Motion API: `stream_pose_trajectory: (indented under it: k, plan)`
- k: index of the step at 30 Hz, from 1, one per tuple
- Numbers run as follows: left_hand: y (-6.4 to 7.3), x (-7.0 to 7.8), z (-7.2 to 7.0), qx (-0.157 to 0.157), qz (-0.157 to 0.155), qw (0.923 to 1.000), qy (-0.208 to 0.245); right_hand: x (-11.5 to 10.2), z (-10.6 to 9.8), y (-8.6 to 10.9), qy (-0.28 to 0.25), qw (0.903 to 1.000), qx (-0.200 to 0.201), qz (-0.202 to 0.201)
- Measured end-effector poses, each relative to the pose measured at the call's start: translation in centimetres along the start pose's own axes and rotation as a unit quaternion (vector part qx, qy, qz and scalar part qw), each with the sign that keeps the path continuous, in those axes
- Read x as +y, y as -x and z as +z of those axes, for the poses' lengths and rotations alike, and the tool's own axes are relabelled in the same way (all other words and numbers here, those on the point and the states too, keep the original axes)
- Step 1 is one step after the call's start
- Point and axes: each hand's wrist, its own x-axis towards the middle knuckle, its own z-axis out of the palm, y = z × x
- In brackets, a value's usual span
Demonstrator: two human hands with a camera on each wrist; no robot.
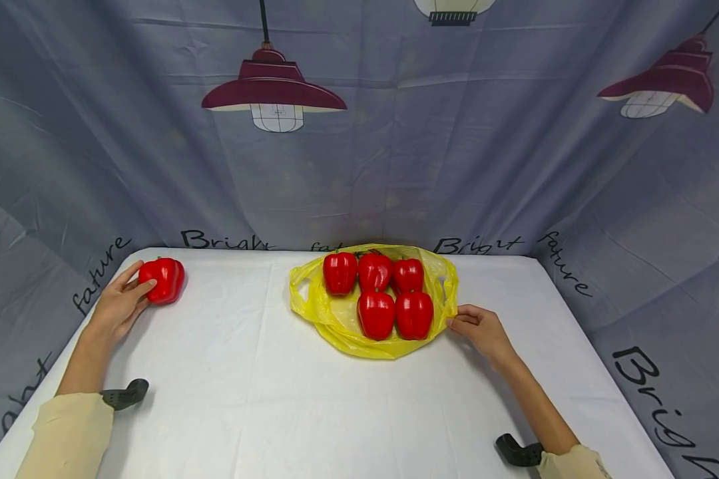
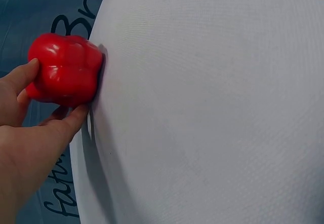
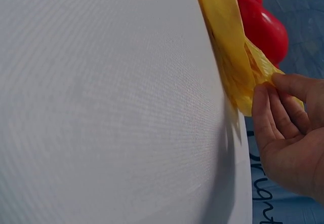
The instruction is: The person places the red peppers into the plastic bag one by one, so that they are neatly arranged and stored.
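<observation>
At the table's far left, my left hand (image 1: pixel 120 304) holds a red bell pepper (image 1: pixel 166 279) between thumb and fingers. The left wrist view shows the same pepper (image 2: pixel 66 71) low over or on the cloth; whether it touches cannot be told. Near the back middle lies a yellow plastic bag (image 1: pixel 341 332), spread open, with several red bell peppers (image 1: pixel 376 314) on it. My right hand (image 1: pixel 484 332) pinches the bag's right edge between thumb and fingertips, and in the right wrist view the thin yellow plastic (image 3: pixel 228 46) is gathered at those fingertips.
A white cloth (image 1: pixel 311 419) covers the table. Grey curtains (image 1: pixel 383 153) printed with lamps and lettering hang behind and at both sides. Black wrist mounts (image 1: pixel 126 394) stick out from each forearm near the cloth.
</observation>
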Motion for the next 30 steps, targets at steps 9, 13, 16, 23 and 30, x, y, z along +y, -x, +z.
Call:
stream_pose_trajectory:
  k: [9,13,16,23,30]
  plan:
    - [0.2,0.0,0.3,0.010,0.004,0.9999,-0.002,0.2,-0.1,-0.2,-0.004,1.0000,-0.001,-0.008]
    - [0.5,0.3,1.1,0.005,0.009,0.9999,-0.002,0.1,0.0,0.0,-0.004,0.9999,0.001,-0.010]
    - [0.8,0.6,2.0,-0.005,0.025,0.9996,-0.015,0.2,0.0,0.0,-0.004,0.9999,0.005,-0.009]
    - [1.8,1.7,4.9,-0.023,0.075,0.9946,-0.068,0.3,0.0,0.0,-0.003,0.9999,0.002,-0.009]
    - [3.5,3.2,8.8,-0.051,0.104,0.9900,-0.080,0.1,-0.1,0.0,-0.008,1.0000,0.001,-0.004]
